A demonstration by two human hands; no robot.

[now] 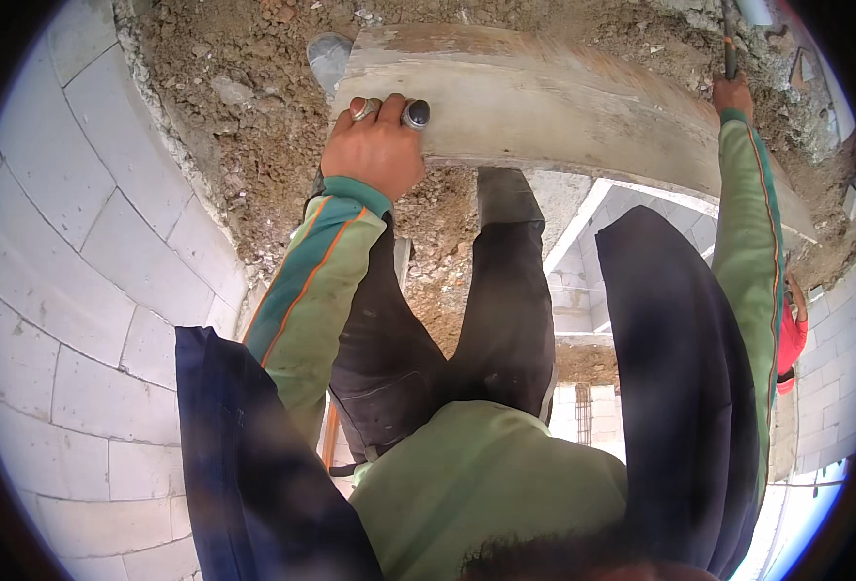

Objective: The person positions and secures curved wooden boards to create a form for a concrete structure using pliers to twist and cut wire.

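A wide, scuffed wooden board (563, 92) runs across the upper middle, bent by the lens. My left hand (374, 145) is closed over its left part, fingers curled and wearing two chunky rings. Off to the upper right, my right hand (734, 97) wraps round a dark handle (729, 48) with an orange band. The far end of that handle leaves the view, so its kind cannot be told. Beyond the board's left corner a grey rounded shoe tip (329, 60) pokes out on the soil. My legs (510, 281) stand on the near side of the board.
Pale block walls rise on the left (108, 252) and far right. Rough brown soil with rubble (224, 107) lies round the board. A white-edged block opening (583, 261) sits beneath the board. A person in red (792, 339) is at the right edge. Dark jacket flaps hang at both sides.
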